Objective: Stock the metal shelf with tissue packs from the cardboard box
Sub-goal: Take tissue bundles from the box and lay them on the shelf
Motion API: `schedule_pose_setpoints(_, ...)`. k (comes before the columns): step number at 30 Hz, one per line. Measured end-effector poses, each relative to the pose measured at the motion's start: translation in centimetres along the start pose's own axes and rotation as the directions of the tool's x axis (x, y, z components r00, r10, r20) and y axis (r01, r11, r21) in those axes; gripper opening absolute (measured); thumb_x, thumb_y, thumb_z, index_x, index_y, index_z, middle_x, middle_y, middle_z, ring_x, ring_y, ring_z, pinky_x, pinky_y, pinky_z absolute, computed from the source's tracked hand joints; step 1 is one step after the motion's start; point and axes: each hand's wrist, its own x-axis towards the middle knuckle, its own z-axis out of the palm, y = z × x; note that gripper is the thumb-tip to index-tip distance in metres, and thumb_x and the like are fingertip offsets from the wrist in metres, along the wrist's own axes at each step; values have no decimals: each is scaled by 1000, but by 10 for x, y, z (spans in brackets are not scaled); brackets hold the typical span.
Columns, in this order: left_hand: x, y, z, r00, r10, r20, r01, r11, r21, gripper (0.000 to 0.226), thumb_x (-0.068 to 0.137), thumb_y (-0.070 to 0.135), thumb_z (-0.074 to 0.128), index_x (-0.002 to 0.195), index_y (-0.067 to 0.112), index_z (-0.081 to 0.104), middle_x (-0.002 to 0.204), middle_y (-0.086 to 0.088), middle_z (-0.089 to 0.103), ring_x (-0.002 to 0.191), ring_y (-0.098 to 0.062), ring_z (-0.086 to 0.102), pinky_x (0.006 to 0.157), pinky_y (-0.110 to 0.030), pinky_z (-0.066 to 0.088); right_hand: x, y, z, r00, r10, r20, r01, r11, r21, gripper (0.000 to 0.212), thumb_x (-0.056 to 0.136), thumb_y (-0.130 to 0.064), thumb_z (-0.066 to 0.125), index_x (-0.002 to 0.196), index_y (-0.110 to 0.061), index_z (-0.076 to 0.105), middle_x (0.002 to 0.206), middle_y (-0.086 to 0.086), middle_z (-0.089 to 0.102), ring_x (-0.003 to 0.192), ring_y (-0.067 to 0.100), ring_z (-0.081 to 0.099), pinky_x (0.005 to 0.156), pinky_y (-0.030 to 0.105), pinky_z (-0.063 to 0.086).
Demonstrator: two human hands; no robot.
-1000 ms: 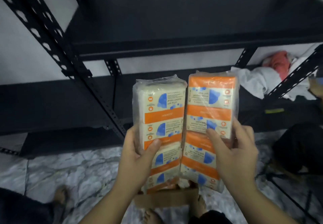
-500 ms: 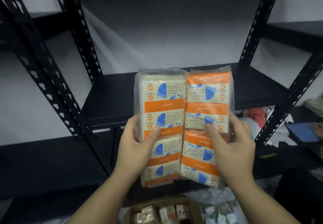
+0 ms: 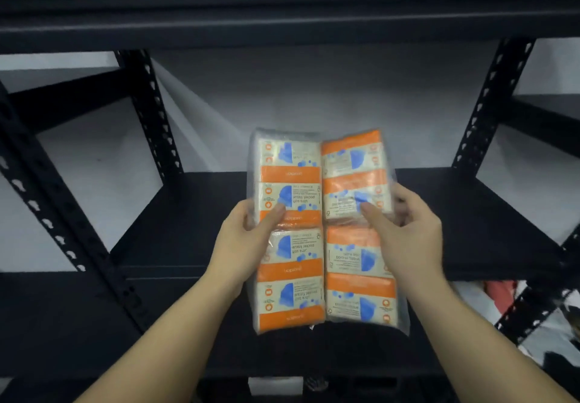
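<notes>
Gripping one tissue pack in the left hand and another in the right hand, above the shelf's front edge; next, setting both down.

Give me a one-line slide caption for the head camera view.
Left hand and right hand hold two tissue packs side by side before a black metal shelf.
</notes>
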Motion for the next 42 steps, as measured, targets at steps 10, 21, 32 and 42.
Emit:
schedule_pose_setpoints(10, 47, -26, 29, 987, -75, -142, 98, 981, 166, 67, 85, 45, 82, 140, 34, 45, 116, 10, 73, 89, -12, 78, 84, -44, 64, 65, 51, 1, 938, 83, 336, -9, 977, -215, 53, 90, -36, 79, 139, -42, 59, 133, -14, 66, 106, 4, 70, 84, 35, 62)
schedule_pose_setpoints(21, 37, -25, 41, 989, 73, 126, -145, 523, 840, 85, 93, 72, 52, 163, 40, 15, 174, 3, 5, 159, -25, 12, 127, -56, 20, 43, 33, 0, 890, 81, 448, 301, 633, -713, 68, 94, -64, 58, 155, -37, 42, 167, -7, 27, 154, 18, 14, 122, 46, 30)
schedule_pose_setpoints(32, 96, -27, -33, 914, -51, 403, -330, 485, 810, 83, 91, 73, 53, 162, 46, 19, 174, 9, 3, 159, -23, 11, 126, -53, 20, 42, 26, 11, 838, 206, 506, 340, 528, -778, 90, 79, -78, 63, 157, -43, 35, 167, -6, 25, 152, 20, 17, 119, 48, 33)
schedule_pose_setpoints(42, 137, -6, -49, 786, -10, 618, -573, 361, 736, 85, 87, 51, 66, 161, 40, 27, 172, 7, 16, 157, -23, 20, 127, -44, 20, 103, 14, -26, 751, 371, 547, 436, 343, -832, 75, 89, -47, 72, 154, -52, 36, 162, -12, 30, 149, 27, 18, 122, 51, 28)
